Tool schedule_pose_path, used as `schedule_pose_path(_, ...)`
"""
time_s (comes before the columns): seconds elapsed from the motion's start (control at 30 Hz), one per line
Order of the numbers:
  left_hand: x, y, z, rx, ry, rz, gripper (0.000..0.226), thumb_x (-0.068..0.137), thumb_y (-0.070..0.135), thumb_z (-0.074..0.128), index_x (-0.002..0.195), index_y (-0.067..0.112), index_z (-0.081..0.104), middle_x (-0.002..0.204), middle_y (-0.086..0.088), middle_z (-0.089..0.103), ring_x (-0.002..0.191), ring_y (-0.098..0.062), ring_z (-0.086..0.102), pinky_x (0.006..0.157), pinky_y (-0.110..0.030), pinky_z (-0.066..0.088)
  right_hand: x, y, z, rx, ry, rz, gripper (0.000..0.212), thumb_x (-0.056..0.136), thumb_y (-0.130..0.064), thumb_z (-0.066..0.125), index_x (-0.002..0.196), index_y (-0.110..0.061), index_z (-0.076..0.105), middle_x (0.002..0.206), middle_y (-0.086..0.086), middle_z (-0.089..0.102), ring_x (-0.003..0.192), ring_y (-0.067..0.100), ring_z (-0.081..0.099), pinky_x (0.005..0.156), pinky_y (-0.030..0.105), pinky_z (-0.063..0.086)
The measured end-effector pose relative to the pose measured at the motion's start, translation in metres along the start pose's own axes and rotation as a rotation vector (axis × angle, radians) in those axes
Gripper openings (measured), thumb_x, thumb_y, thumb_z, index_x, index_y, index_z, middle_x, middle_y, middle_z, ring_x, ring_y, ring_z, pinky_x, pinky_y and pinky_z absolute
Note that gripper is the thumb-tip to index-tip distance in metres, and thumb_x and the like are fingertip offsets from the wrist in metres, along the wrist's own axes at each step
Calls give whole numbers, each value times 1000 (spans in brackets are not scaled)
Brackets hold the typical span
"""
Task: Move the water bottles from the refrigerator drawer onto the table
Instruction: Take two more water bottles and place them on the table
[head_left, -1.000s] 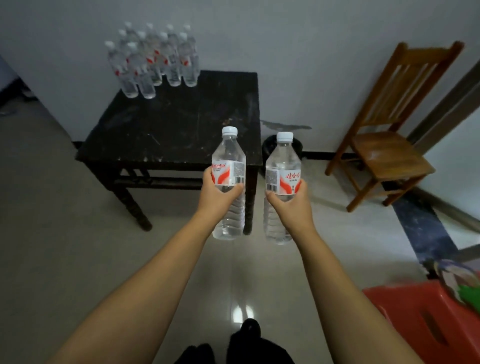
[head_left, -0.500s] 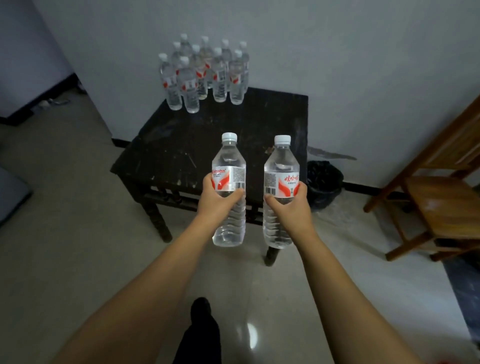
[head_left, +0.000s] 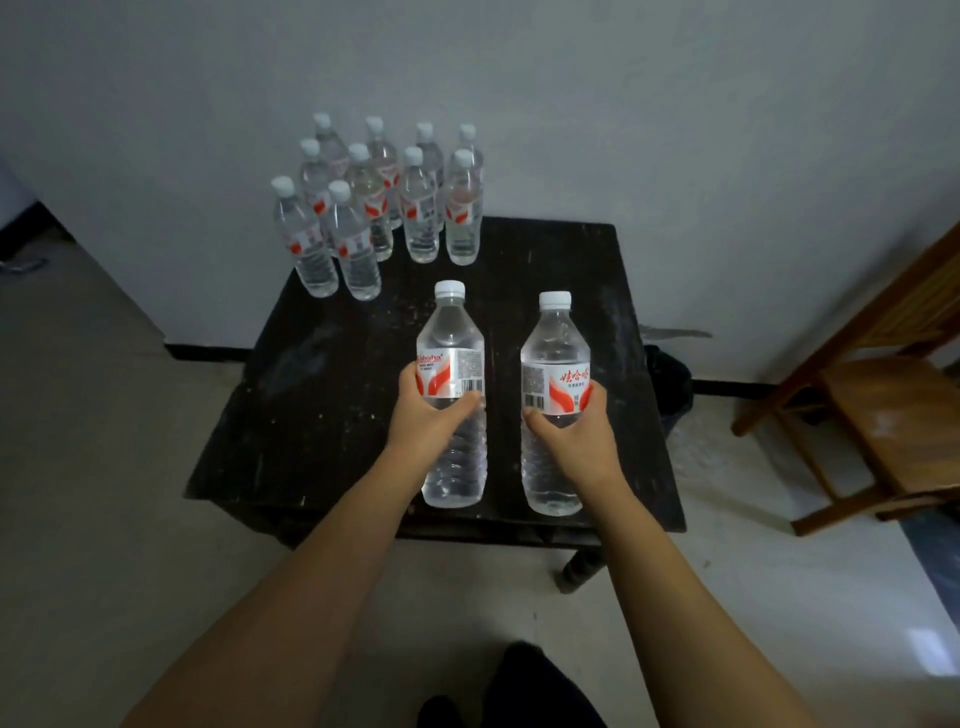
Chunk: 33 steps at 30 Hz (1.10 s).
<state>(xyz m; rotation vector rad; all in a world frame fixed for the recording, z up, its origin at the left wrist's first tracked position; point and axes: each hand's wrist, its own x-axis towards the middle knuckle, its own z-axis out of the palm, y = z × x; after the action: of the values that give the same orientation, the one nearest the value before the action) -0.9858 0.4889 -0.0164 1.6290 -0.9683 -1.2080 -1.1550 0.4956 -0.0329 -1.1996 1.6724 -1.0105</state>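
Observation:
My left hand (head_left: 423, 423) grips a clear water bottle (head_left: 451, 343) with a white cap and a red-and-white label, held upright. My right hand (head_left: 574, 434) grips a second, matching bottle (head_left: 555, 353), also upright and level with the first. Both bottles hang over the near half of the black table (head_left: 322, 415); I cannot tell whether their bases touch it. Several more bottles (head_left: 384, 208) stand grouped at the table's far left corner against the wall. The refrigerator drawer is out of view.
A wooden chair (head_left: 893, 410) stands to the right of the table. A black bin (head_left: 670, 382) sits on the floor between table and chair, against the grey wall. Pale floor tiles surround the table, and my dark shoe (head_left: 519, 691) shows at the bottom.
I have walked up to the table. The table and its bottle group have grown and shifted toward the centre, and both held bottles now hang over the tabletop instead of before its front edge.

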Motion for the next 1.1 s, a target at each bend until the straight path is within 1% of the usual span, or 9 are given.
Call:
schedule_pose_path(0.1, 35, 5, -3, 13, 1, 8, 71, 77, 22, 77, 136, 23, 36, 112, 5, 58, 103, -14, 61, 90, -36, 54, 35, -8, 16, -3, -12, -14, 68, 80, -23, 75, 134, -20, 34, 119, -5, 50, 107, 12, 53, 89, 25, 44)
schedule_pose_path(0.2, 78, 11, -4, -3, 32, 15, 72, 76, 22, 78, 135, 23, 37, 115, 4, 59, 105, -15, 62, 92, -38, 54, 80, -18, 35, -12, -50, -48, 68, 80, -22, 75, 134, -19, 34, 116, -6, 49, 107, 12, 54, 86, 23, 44)
schedule_pose_path(0.47, 178, 38, -10, 20, 139, -7, 65, 76, 22, 78, 130, 17, 42, 113, 3, 59, 104, -15, 60, 84, -29, 49, 182, -52, 76, 35, -134, -79, 70, 79, -18, 76, 134, -16, 34, 119, -1, 53, 106, 14, 56, 86, 24, 45)
schedule_pose_path(0.57, 215, 45, -12, 33, 154, -23, 69, 74, 20, 79, 130, 15, 40, 118, 2, 57, 109, -17, 59, 92, -33, 50, 217, -58, 93, 57, -132, -66, 72, 79, -16, 77, 135, -16, 33, 118, -2, 52, 105, 12, 56, 87, 23, 46)
schedule_pose_path(0.77, 288, 50, -17, 55, 91, -36, 78, 72, 7, 79, 136, 16, 35, 129, -4, 53, 117, -20, 53, 104, -43, 44, 274, -65, 129, 70, -109, -5, 77, 77, -9, 77, 135, -20, 27, 119, -2, 50, 109, 14, 55, 94, 29, 46)
schedule_pose_path(0.87, 321, 46, -18, 46, 77, -29, 78, 72, 5, 78, 134, 20, 35, 123, 2, 54, 113, -16, 53, 103, -37, 43, 293, -66, 145, 71, -99, 16, 80, 77, -6, 76, 137, -23, 25, 128, -1, 49, 115, 13, 51, 97, 29, 43)
schedule_pose_path(0.93, 339, 44, -16, 54, 89, 6, 73, 72, 5, 78, 131, 20, 36, 115, 7, 53, 112, -17, 55, 94, -29, 45, 304, -67, 155, 91, -77, 48, 81, 78, -5, 74, 139, -24, 25, 130, -2, 47, 115, 11, 49, 96, 26, 40)
schedule_pose_path(1.0, 353, 46, -13, 64, 112, 56, 73, 74, 2, 76, 133, 17, 36, 114, 11, 49, 111, -11, 53, 90, -21, 39, 316, -69, 167, 110, -46, 56, 80, 79, -5, 74, 140, -25, 26, 131, -3, 48, 115, 10, 49, 94, 24, 40)
schedule_pose_path(1.1, 375, 45, -8, 53, 126, 105, 75, 75, 0, 75, 136, 14, 35, 121, 9, 46, 111, -5, 47, 91, -16, 35, 332, -65, 186, 142, -1, 42, 78, 78, -6, 75, 138, -25, 30, 130, -2, 52, 116, 11, 54, 85, 11, 45)
